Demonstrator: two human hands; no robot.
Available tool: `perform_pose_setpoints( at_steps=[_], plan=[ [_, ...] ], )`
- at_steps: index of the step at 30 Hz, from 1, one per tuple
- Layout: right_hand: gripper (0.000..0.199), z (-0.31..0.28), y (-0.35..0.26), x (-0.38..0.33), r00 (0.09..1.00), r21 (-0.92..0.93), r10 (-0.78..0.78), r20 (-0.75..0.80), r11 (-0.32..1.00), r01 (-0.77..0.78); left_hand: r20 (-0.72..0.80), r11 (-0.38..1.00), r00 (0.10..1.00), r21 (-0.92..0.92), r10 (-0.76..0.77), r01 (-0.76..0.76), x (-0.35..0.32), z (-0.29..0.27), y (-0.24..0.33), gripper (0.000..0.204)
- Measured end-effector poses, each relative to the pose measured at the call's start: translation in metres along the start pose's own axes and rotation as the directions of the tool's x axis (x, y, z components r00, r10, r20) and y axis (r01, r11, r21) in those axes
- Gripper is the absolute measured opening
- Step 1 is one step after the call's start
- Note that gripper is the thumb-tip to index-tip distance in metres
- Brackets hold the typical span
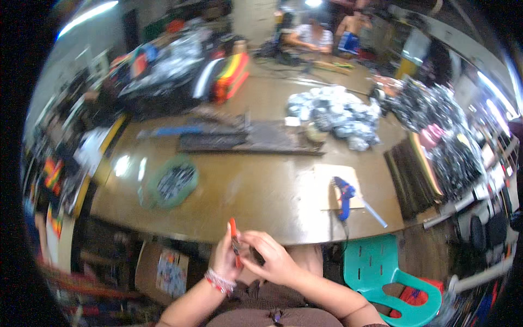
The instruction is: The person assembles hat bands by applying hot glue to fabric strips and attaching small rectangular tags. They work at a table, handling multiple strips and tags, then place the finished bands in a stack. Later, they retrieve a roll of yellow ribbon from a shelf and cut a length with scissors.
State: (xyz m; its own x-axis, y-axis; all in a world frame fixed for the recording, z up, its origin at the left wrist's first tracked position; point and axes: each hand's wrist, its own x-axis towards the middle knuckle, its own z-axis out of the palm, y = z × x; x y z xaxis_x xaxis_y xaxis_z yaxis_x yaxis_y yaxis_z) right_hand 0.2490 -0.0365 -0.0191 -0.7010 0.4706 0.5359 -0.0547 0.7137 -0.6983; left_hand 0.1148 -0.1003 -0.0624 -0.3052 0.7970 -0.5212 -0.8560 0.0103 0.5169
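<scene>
In front of my body, at the table's near edge, my left hand [222, 258] is closed around a narrow orange-red item [233, 226] with a dark middle part. It stands roughly upright between my hands; blur hides its exact kind. My right hand [271, 258] comes in from the right, with its curled fingers and thumb at the same item. The palm sides of both hands are partly hidden. A beaded bracelet [220, 282] circles my left wrist.
On the brown table [245, 191] are a green tray of small dark pieces [173, 181], a blue glue gun [345, 196] on a light board, a dark metal bar [218, 144] and a pile of whitish bundles [338, 111]. A green chair [373, 259] stands at right. People sit beyond the table.
</scene>
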Motion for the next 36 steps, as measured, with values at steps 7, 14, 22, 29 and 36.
perform_pose_setpoints(
  at_steps=[7, 14, 22, 29, 36],
  plan=[
    [0.037, -0.055, 0.032, 0.002, 0.927, -0.112, 0.300, -0.225, 0.937, -0.330, 0.444, 0.915, 0.896, 0.370, -0.023, -0.160, 0.060, 0.064, -0.032, 0.025],
    [0.020, -0.090, 0.026, 0.023, 0.771, -0.007, 0.636, -0.023, 0.771, -0.636, 0.599, 0.701, 0.590, 0.709, -0.541, -0.076, 0.063, 0.045, 0.013, 0.032],
    [0.025, -0.102, -0.005, 0.038, 0.647, -0.188, 0.728, 0.229, 0.685, -0.704, 0.389, 0.267, 0.399, 0.907, -0.830, -0.327, 0.053, 0.060, 0.039, 0.033],
    [0.021, -0.117, -0.068, -0.067, 0.316, -0.298, 0.946, 0.072, 0.323, -0.899, 0.456, 0.337, 0.339, 0.872, -0.823, -0.354, 0.055, 0.088, 0.046, 0.035],
    [0.032, -0.133, -0.156, -0.187, -0.539, 0.106, 0.840, 0.062, -0.542, -0.833, 0.398, 0.259, 0.290, 0.871, -0.871, -0.418, 0.051, 0.090, 0.029, 0.036]
  ],
)
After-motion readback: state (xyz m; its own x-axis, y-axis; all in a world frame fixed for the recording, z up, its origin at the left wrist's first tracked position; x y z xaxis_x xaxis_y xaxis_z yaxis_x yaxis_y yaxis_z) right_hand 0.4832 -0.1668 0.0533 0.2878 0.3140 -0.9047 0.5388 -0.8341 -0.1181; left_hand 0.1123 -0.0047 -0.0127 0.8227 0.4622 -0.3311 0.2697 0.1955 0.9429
